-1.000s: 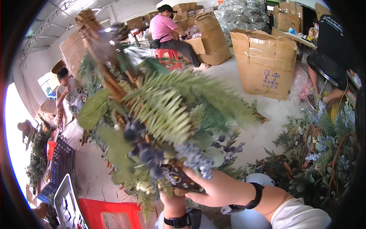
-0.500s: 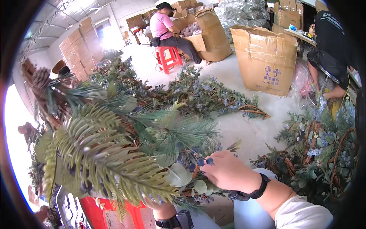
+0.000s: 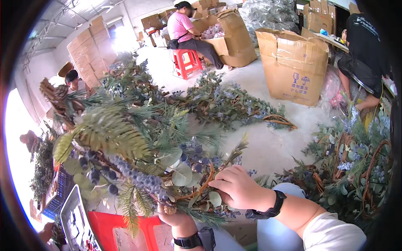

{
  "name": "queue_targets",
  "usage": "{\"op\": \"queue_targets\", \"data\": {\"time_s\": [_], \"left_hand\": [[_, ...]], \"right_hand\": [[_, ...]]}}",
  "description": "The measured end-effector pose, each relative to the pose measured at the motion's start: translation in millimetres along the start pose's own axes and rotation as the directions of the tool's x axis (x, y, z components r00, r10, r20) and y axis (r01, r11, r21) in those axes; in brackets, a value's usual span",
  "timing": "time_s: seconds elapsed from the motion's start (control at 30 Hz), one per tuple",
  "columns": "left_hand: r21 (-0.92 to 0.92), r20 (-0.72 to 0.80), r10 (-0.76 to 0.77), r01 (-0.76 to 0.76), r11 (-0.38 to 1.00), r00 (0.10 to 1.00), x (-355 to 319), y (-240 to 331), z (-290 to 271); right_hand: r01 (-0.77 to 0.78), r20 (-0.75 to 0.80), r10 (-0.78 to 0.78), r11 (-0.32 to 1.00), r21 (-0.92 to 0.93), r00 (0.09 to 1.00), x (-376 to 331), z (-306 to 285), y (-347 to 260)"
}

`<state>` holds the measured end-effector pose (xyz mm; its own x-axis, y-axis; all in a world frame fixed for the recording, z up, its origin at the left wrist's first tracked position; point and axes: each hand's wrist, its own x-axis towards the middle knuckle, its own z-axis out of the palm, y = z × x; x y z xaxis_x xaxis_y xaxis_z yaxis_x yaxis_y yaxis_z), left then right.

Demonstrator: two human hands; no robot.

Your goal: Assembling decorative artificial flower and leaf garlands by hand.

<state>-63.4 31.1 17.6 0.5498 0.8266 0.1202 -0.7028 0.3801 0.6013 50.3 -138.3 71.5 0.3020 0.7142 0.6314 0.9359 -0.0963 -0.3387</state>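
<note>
Before me rises a large artificial greenery wreath (image 3: pixel 142 154) on a twisted brown vine frame, with fern fronds, pine needles, round leaves and blue berries (image 3: pixel 144 182). My left hand (image 3: pixel 173 215) grips its lower edge from below; leaves and berries hide most of those fingers. At the right side of the wreath, a thin curved vine (image 3: pixel 205 184) stands out, and the bent fingers of my right hand (image 3: pixel 236 186) close at it among the leaves. Its fingertips are partly hidden. Both wrists wear black bands.
A red stool (image 3: pixel 121 219) and a tray of small parts (image 3: pixel 77 221) stand at lower left. More greenery lies on the floor ahead (image 3: pixel 226 100) and at right (image 3: pixel 347 167). Beyond are a big carton (image 3: pixel 293 67), a seated person in pink (image 3: pixel 182 27) and a person in black (image 3: pixel 364 46).
The wreath has turned and tilted, so the large fern frond has swung up and away, baring a blue berry cluster. My right hand has shifted slightly left and down.
</note>
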Motion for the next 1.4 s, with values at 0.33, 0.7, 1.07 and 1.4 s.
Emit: {"op": "queue_targets", "data": {"time_s": [0.33, 0.7, 1.07, 1.4], "left_hand": [[-0.073, -0.289, -0.120, 0.103, 0.992, 0.950, 1.8, -7.2, 18.4], [-0.080, -0.203, -0.220, 0.208, 0.975, 0.954, 5.9, -18.2, 7.6], [-0.151, 0.113, -0.345, 0.359, 0.921, 0.932, 4.7, -0.6, 17.0], [0.014, 0.310, -0.124, 0.126, 0.992, 0.943, 2.3, 1.7, 6.5]], "right_hand": [[-0.114, 0.042, 0.110, 0.989, 0.097, 0.993, -1.3, 23.8, 8.7], [-0.287, 0.375, 0.258, 0.958, 0.024, 0.890, 23.4, -3.8, -10.2], [-0.800, 0.772, 0.321, 0.468, 0.375, 0.549, 41.8, -19.7, 31.4], [-0.608, 0.846, 0.158, 0.762, 0.223, 0.509, 82.2, -54.6, 8.2]]}}
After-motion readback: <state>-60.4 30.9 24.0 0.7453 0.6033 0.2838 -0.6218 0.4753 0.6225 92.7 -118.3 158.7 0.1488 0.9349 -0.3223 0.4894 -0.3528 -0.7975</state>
